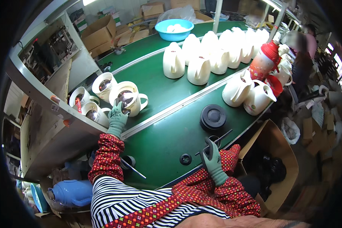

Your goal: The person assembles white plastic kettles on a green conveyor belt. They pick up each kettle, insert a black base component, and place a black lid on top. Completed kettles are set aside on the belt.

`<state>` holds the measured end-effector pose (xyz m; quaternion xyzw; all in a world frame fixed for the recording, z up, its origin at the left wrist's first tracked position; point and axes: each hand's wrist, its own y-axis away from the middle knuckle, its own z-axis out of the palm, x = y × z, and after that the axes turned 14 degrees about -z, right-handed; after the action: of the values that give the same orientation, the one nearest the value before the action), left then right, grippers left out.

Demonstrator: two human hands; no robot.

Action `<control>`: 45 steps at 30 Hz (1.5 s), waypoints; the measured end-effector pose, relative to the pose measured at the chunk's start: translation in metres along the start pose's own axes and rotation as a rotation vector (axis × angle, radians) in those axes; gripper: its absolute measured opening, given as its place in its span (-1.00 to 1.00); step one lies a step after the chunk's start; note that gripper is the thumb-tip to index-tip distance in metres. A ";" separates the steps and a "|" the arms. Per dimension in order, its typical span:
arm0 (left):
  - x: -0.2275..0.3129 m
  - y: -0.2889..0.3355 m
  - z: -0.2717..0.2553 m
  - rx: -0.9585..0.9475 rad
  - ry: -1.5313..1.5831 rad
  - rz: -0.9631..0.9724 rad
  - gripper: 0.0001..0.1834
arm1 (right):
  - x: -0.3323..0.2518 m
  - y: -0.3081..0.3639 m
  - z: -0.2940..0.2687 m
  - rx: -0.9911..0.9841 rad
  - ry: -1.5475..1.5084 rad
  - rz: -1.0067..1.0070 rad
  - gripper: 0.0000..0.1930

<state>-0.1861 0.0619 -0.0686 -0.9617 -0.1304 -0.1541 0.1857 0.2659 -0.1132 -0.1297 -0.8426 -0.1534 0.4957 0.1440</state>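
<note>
My left hand point(118, 118), in a grey-green glove with dark fingertips, reaches over the near rim of a cream thermos jug body point(135, 89). Its fingers close on the rim, partly hidden inside the dark opening. At the near edge of the green bench, my right hand point(213, 161) is curled, with a thin dark rod point(225, 135) crossing at its fingers. A small ring-shaped part shows just beyond those fingertips; its kind is unclear. A round black lid-like part point(212, 117) lies beyond the right hand, and a small black disc point(185, 159) to its left.
Several white jugs point(174, 62) stand in rows across the green bench point(155, 133). A red flask point(265, 60) and two jugs stand at right. A blue basin point(174, 29) sits behind. An open carton point(285, 178) with black parts is right; a blue jug point(72, 192) is lower left.
</note>
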 end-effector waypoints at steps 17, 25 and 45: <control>0.185 0.166 -0.107 -0.330 0.729 0.804 -0.47 | -0.066 -0.042 -0.067 0.134 -1.018 0.479 -0.44; 0.164 0.177 -0.001 -1.742 1.626 -0.514 -0.33 | -0.083 0.024 -0.139 0.224 -1.215 0.434 -0.24; 0.161 0.163 -0.002 -1.276 0.970 0.035 -0.23 | 0.048 -0.155 -0.038 -0.404 0.892 0.148 0.06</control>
<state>0.0113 -0.0537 -0.0627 -0.7103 0.0932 -0.5968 -0.3615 0.3035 0.0436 -0.0886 -0.9924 -0.1094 0.0561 -0.0061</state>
